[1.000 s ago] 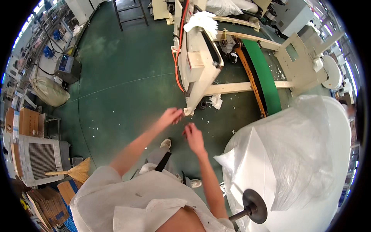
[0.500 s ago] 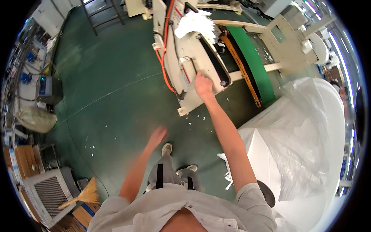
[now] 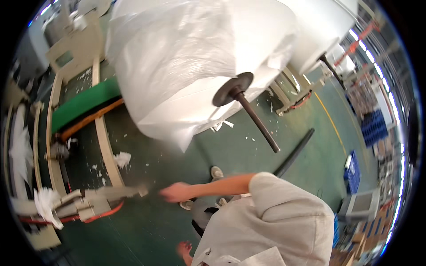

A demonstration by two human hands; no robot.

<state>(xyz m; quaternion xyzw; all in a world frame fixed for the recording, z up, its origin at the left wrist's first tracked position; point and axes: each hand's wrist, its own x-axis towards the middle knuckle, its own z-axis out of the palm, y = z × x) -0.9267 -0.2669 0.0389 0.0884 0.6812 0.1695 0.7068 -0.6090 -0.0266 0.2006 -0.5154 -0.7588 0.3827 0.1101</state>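
Because white scraps litter the green floor beside the cream machine frame on the left, a foot could slip there, and the orange cable looping under the frame could catch a shoe. Just right of it, the grey metal arm of the machine juts out, its end just beside the right hand; that hand is blurred, so I cannot tell whether it is clenched or loose, and it seems to hold nothing. It could knock against that hard corner. Lower down, the left hand shows only partly, its grasp unclear. Further right, the big white roll in loose plastic carries a dark shaft pointing at the person, which could jab them, and the black pipe on the floor could roll underfoot
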